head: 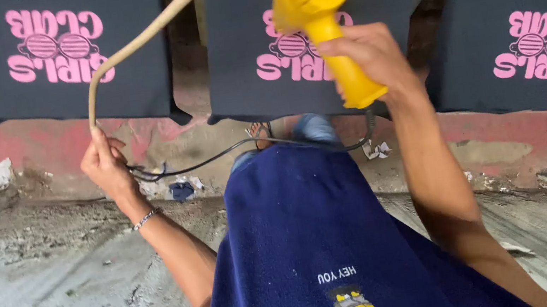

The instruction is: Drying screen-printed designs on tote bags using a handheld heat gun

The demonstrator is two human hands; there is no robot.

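Right hand point(363, 55): clenched round the grip of the yellow heat gun point(320, 4), thumb side toward me, wrist raised.
Heat gun: its vented head sits just above my knuckles, pointing away from me at the middle dark shirt panel point(250, 35).
Left hand point(106, 163): fingers pinched on the tan cord point(149, 32), which climbs from my fist up and across toward the gun.
Black cable point(217, 156): runs from just under my left hand across to below my right wrist, sagging over my lap.
Bracelet point(147, 218): thin silver chain on my left wrist.
Panels: three dark panels with pink printed designs hang beyond both hands; the left one point(60, 55) above my left hand, the right one point(525, 18) past my right forearm.
My blue shirt point(321, 239): below and between my arms.
Floor point(34, 280): rough grey concrete under my left arm, paper scraps near the red wall base point(58, 144).
Doing it well: I judge the nozzle should stay square to the pink print, and my left hand should keep both cords lifted clear of the hot head and the fabric.
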